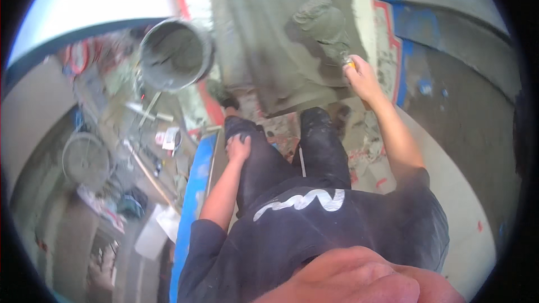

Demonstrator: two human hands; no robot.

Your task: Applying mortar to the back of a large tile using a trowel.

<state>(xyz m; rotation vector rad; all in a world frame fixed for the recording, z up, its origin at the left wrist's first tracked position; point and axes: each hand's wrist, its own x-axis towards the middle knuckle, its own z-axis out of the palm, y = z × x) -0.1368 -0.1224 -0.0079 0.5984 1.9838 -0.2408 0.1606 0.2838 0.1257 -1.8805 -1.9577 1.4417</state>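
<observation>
My right hand (364, 78) is closed around the yellow handle of a trowel (350, 63). Its blade end meets a heap of wet grey mortar (320, 17), so the blade's outline is hard to make out. Under the heap, a broad surface (252, 50) is spread with smooth grey mortar. My left hand (238, 148) rests on my left thigh near the knee, holding nothing, its fingers laid over the dark trousers. A bucket (163, 83) with grey mortar inside stands to the left of the coated surface.
A blue-taped edge (196, 182) runs along my left side. Beyond it lie a long wooden handle (150, 174), a round wheel-like disc (86, 160), a white container (151, 234) and scattered debris. Blue tape (405, 67) and a curved grey wall (466, 73) stand to the right.
</observation>
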